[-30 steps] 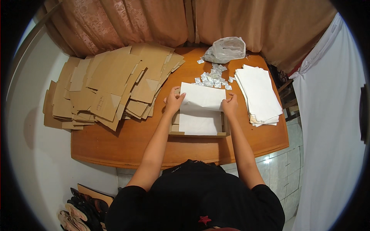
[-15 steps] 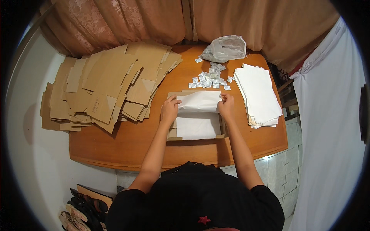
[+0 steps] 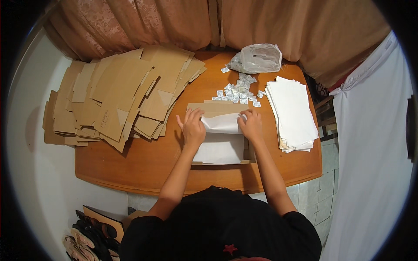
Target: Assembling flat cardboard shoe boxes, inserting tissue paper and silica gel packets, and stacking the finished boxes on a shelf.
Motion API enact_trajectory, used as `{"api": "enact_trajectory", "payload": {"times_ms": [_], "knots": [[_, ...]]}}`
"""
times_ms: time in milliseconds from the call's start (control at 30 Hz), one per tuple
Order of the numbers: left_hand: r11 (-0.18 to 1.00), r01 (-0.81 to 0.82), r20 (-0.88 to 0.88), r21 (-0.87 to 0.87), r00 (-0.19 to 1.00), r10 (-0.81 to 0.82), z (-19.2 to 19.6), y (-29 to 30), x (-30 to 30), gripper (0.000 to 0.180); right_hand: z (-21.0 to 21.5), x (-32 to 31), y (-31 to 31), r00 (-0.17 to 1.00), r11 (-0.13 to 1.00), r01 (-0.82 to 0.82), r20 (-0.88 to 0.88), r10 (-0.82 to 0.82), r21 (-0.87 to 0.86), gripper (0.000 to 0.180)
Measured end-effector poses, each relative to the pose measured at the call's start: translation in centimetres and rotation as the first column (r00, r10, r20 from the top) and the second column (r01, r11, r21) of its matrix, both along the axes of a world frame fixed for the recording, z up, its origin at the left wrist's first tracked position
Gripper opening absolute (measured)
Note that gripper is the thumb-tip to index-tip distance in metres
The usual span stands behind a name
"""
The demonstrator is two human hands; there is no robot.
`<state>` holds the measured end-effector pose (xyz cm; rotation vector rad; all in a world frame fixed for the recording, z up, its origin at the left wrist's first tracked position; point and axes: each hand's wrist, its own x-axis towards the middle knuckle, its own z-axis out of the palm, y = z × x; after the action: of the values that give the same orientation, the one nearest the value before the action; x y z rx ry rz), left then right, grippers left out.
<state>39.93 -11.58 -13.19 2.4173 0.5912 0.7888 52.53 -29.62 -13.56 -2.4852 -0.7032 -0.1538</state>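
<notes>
A white sheet of paper (image 3: 222,123) lies in an open cardboard box (image 3: 217,107) in front of me, its far part lifted and folded back toward me. My left hand (image 3: 193,128) is at the sheet's left edge, the thumb side closed on the paper and the outer finger sticking out. On the right, my right hand (image 3: 251,125) pinches the sheet's far right corner with curled fingers. The near part of the sheet lies flat over the box floor. Beyond the box is a loose pile of small white sachets (image 3: 238,92).
Flat cardboard blanks (image 3: 117,87) are heaped at the left of the wooden table (image 3: 130,169). A stack of white paper (image 3: 292,113) lies to the right. A clear plastic bag (image 3: 261,58) of sachets stands at the back. Shoes (image 3: 93,235) sit on the floor at lower left.
Both hands have brought the sheet's far edge down toward me, baring the box's back flap. The fingers of my left hand have spread more. The whole view has shifted slightly.
</notes>
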Motion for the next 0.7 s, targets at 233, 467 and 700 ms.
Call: {"api": "enact_trajectory", "payload": {"times_ms": [233, 467, 700], "knots": [[0.976, -0.057, -0.17, -0.208, 0.985, 0.022, -0.1, 0.2, -0.9, 0.026, -0.1, 0.0, 0.4, 0.994, 0.997, 0.033, -0.105, -0.04, -0.065, 0.02], [0.999, 0.028, -0.132, -0.031, 0.991, -0.032, -1.6, 1.2, -0.8, 0.036, -0.5, 0.2, 1.2, 0.991, 0.979, 0.129, 0.057, -0.122, -0.158, 0.019], [0.888, 0.409, -0.495, 0.21, 0.828, -0.265, 2.1, -0.5, -1.9, 0.112, 1.6, -1.3, 0.8, 0.961, 0.982, -0.181, 0.204, 0.189, -0.057, 0.036]]}}
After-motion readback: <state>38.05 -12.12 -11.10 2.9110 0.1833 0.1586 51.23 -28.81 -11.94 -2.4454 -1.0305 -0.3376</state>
